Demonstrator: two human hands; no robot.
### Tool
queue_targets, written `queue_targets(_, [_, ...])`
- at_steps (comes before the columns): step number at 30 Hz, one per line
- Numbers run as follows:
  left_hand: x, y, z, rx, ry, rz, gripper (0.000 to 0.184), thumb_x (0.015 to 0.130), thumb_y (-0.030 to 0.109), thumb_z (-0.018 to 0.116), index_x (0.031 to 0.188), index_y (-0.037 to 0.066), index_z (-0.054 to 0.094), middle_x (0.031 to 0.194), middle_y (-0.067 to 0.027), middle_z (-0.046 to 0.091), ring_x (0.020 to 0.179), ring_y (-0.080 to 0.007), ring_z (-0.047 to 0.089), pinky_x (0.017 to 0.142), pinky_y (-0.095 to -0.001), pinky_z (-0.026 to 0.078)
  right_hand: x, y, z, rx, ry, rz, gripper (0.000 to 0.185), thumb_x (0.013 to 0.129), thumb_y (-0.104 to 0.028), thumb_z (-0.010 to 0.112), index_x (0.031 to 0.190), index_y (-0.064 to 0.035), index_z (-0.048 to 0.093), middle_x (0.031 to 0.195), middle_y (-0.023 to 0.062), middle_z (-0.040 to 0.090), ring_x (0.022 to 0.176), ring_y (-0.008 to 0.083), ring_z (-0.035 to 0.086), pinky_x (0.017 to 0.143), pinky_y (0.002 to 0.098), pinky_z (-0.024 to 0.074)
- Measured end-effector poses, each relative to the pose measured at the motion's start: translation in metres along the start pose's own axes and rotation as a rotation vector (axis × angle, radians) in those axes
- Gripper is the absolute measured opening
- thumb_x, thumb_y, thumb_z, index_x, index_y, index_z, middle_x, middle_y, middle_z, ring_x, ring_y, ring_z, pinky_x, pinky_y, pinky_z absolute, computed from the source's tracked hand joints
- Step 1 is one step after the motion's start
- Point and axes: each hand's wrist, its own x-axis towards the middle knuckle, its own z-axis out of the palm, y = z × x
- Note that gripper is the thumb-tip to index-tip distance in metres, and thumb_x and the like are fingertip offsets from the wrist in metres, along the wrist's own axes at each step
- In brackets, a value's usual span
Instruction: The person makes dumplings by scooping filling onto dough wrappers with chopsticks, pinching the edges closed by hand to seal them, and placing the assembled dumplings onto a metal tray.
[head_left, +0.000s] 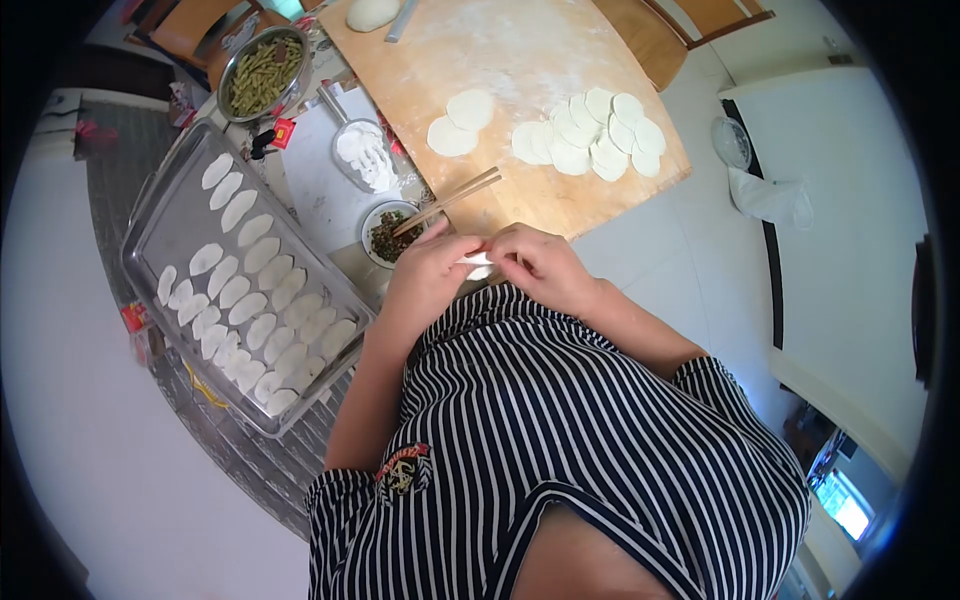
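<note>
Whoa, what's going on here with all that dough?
Someone in a striped shirt is pinching a small white dough piece between the fingers of the left hand and right hand. Flat dough rounds lie on the wooden board, many overlapping in one group. Next to the board, chopsticks rest in a bowl of chopped food. Lots of white oval dough pieces lie in the big tray, mostly in rows.

Wooden chairs (714, 18) stand at the upper left and upper right. A metal bowl (306, 88) holds green vegetables (262, 78), upper left. At right, a white plastic bag (772, 200) lies just below a round clear container (732, 143).
</note>
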Motion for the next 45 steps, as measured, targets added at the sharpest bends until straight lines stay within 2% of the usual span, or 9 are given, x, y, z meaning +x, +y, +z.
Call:
queue_targets(1, [-0.003, -0.007, 0.002, -0.250, -0.100, -0.246, 0.032, 0.081, 0.001, 0.065, 0.112, 0.006, 0.068, 0.123, -0.0111, 0.064, 0.110, -0.0148, 0.061, 0.092, -0.0269, 0.048, 0.000, -0.001, 0.000, 0.134, 0.006, 0.061, 0.011, 0.088, -0.006, 0.067, 0.095, -0.0069, 0.059, 0.093, 0.0032, 0.060, 0.069, 0.0106, 0.055, 0.060, 0.0232, 0.0457])
queue_targets(3, [-0.015, -0.018, 0.002, -0.317, 0.078, -0.161, 0.022, 0.081, 0.000, 0.063, 0.102, 0.003, 0.070, 0.111, -0.0111, 0.066, 0.100, -0.0178, 0.063, 0.085, -0.0280, 0.049, -0.006, 0.041, 0.012, 0.187, -0.008, 0.151, 0.019, 0.089, -0.012, 0.068, 0.105, -0.0074, 0.059, 0.099, 0.0025, 0.058, 0.075, 0.0090, 0.055, 0.064, 0.0225, 0.0464])
queue_targets(6, [-0.036, -0.020, -0.017, -0.092, 0.438, -0.143, 0.016, 0.082, 0.001, 0.065, 0.097, 0.002, 0.069, 0.095, -0.0092, 0.065, 0.089, -0.0206, 0.062, 0.079, -0.0301, 0.049, 0.006, 0.095, 0.029, 0.434, 0.002, 0.467, 0.057, 0.088, -0.032, 0.071, 0.134, -0.0063, 0.049, 0.095, 0.0029, 0.056, 0.075, 0.0095, 0.054, 0.068, 0.0236, 0.0481])
queue_targets(9, [-0.060, -0.019, -0.033, 0.134, 0.658, -0.267, 0.009, 0.078, 0.002, 0.069, 0.087, 0.003, 0.065, 0.093, -0.0105, 0.063, 0.085, -0.0232, 0.062, 0.076, -0.0325, 0.049, 0.042, 0.097, 0.036, 0.648, -0.041, 0.634, 0.061, 0.088, -0.032, 0.070, 0.139, -0.0086, 0.044, 0.095, 0.0039, 0.056, 0.080, 0.0114, 0.055, 0.075, 0.0261, 0.0493])
queue_targets(13, [-0.090, -0.031, -0.052, 0.322, 0.808, -0.315, 0.013, 0.081, 0.002, 0.068, 0.089, 0.001, 0.058, 0.096, -0.0111, 0.063, 0.092, -0.0239, 0.062, 0.081, -0.0343, 0.050, 0.090, 0.091, 0.053, 0.649, -0.177, 0.509, 0.047, 0.091, -0.029, 0.067, 0.130, -0.0065, 0.055, 0.095, 0.0037, 0.059, 0.082, 0.0120, 0.056, 0.076, 0.0269, 0.0498])
queue_targets(16, [-0.098, -0.031, -0.058, -0.566, 1.082, -0.276, 0.020, 0.087, 0.001, 0.059, 0.105, 0.000, 0.050, 0.110, -0.0165, 0.063, 0.106, -0.0299, 0.061, 0.096, -0.0385, 0.048, 0.104, 0.081, 0.071, 0.443, -0.200, 0.222, 0.025, 0.092, -0.025, 0.065, 0.099, -0.0017, 0.070, 0.094, 0.0043, 0.063, 0.079, 0.0097, 0.061, 0.073, 0.0234, 0.0496])
queue_targets(19, [-0.101, -0.028, -0.060, -1.212, 1.143, -0.247, 0.021, 0.087, 0.003, 0.059, 0.106, 0.000, 0.050, 0.114, -0.0164, 0.062, 0.109, -0.0308, 0.060, 0.094, -0.0394, 0.051, 0.108, 0.060, 0.066, 0.370, -0.273, 0.358, 0.027, 0.092, -0.025, 0.066, 0.104, -0.0008, 0.068, 0.098, 0.0070, 0.065, 0.078, 0.0103, 0.062, 0.074, 0.0233, 0.0508])
queue_targets(23, [-0.115, -0.058, -0.040, -1.446, 1.180, -0.282, 0.023, 0.092, 0.007, 0.057, 0.112, -0.004, 0.055, 0.114, -0.0173, 0.061, 0.114, -0.0282, 0.059, 0.092, -0.0373, 0.053, 0.099, 0.031, 0.044, 0.466, -0.089, 0.548, 0.031, 0.093, -0.026, 0.065, 0.107, 0.0011, 0.066, 0.088, 0.0059, 0.068, 0.064, 0.0100, 0.060, 0.064, 0.0230, 0.0520])
queue_targets(45, [-0.119, -0.092, -0.030, -1.704, 1.112, -0.379, 0.031, 0.093, 0.008, 0.055, 0.121, -0.004, 0.050, 0.117, -0.0162, 0.061, 0.111, -0.0284, 0.061, 0.088, -0.0381, 0.056, 0.093, 0.079, 0.075, 0.715, 0.030, 0.654, 0.035, 0.102, -0.027, 0.049, 0.111, 0.0046, 0.060, 0.099, 0.0128, 0.066, 0.085, 0.0186, 0.067, 0.078, 0.0261, 0.0584])
